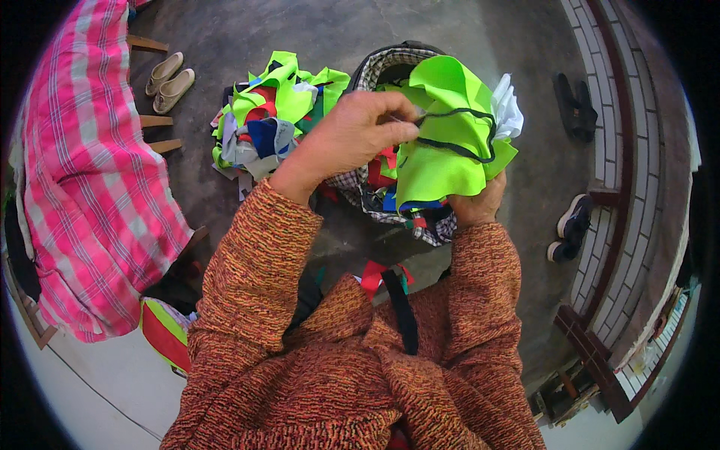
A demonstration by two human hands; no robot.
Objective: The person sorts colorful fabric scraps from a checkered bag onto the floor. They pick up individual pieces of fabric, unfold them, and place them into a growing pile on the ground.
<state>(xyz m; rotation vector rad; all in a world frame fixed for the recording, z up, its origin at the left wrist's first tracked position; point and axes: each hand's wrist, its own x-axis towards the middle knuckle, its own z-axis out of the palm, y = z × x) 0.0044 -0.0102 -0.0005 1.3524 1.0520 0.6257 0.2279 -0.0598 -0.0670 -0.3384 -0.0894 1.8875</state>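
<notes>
Pinching a thin black cord along the edge of a neon green fabric piece (442, 142), the left hand (352, 135) closes its fingertips on the trim, seemingly to keep the seam taut and raised toward the eyes. Below it the right hand (480, 204) grips the cloth's lower edge from underneath, so the piece hangs spread between both hands above a checked basket (390, 64) on the floor. The cloth looks thin, smooth and floppy, folding into soft creases, with a white scrap (508, 109) behind it. Just left of the basket lies a loose heap of green, red, blue and grey offcuts (270, 120) on the rough concrete floor (465, 37). A pink plaid cloth (90, 187) drapes at far left, beige sandals (169, 81) beside it
</notes>
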